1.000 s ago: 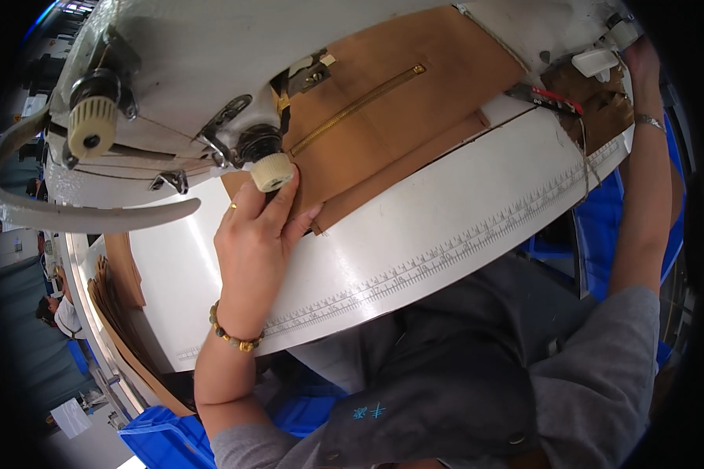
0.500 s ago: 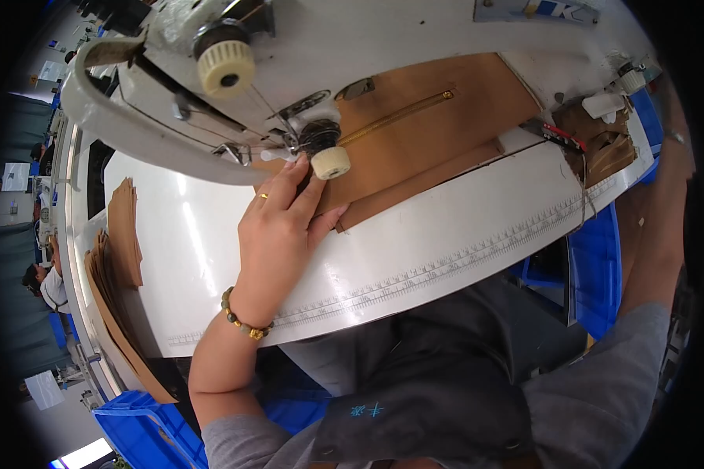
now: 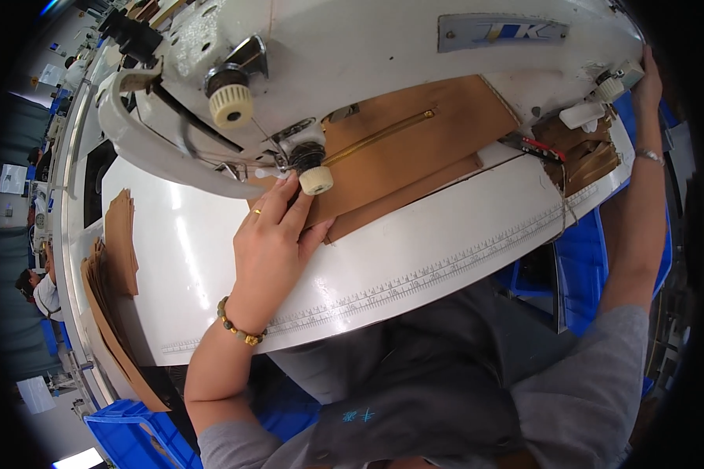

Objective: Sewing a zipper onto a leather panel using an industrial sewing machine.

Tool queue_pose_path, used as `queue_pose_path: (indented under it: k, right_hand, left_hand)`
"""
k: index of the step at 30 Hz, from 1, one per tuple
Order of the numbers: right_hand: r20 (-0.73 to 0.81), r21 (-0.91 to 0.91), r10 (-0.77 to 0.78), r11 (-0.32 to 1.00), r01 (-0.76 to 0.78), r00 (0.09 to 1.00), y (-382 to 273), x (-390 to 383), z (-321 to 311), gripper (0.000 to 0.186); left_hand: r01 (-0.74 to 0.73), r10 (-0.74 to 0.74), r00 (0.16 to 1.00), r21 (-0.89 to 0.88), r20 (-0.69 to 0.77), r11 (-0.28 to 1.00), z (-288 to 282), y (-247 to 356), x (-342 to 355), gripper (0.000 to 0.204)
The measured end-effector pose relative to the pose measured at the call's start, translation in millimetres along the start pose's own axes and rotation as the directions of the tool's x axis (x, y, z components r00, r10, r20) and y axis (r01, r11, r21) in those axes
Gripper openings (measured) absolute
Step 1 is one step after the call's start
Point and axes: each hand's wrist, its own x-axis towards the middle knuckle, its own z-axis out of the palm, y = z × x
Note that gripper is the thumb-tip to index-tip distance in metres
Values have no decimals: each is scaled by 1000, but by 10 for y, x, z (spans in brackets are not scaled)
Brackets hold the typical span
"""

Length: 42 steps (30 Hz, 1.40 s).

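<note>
Under the head of a white sewing machine (image 3: 352, 47) lies a flat brown leather-like piece (image 3: 438, 133) with a gold zipper (image 3: 383, 134) set into it. My left hand (image 3: 272, 234) rests on the near left part of this piece, fingers stretched out and pressing flat. Its fingertips are close beside the presser area and a cream knob (image 3: 316, 181). At the far right my right hand (image 3: 648, 87) is raised against the right end of the machine; its fingers are mostly hidden there, at the edge of the picture.
A printed ruler (image 3: 414, 285) runs along the table's front edge. Stacked brown pieces (image 3: 121, 242) lie at the left. Red-handled snips (image 3: 541, 150) and brown scraps (image 3: 590, 160) lie at the right. Blue bins (image 3: 583, 266) stand below, and another person (image 3: 45, 293) sits far left.
My right hand has come into view, raised to the machine's right end. The whole view has shifted slightly; my left hand stays flat on the brown piece.
</note>
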Motion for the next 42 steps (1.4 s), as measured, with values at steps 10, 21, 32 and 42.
queue_pose_path:
  k: [10,21,32,42]
  right_hand:
    - [406,-527,-247,723,446,880,-156,768,-410,77]
    - [413,-708,-169,559,432,895,-646,230,-182,68]
    - [712,680,-634,518,518,-301,-1596,-3800,972,26]
    - [972,187,-230,597,781,-57,-1241,-3446,1667,35]
  left_hand:
    - [-247,253,967,300,18,922,-24,343,154,41]
    - [-150,187,982,481,-31,864,227,526,590,33]
    - [-139,141,986,30,-90,990,-167,714,463,10]
    - [-176,173,982,-35,-70,984,-10,314,92,47]
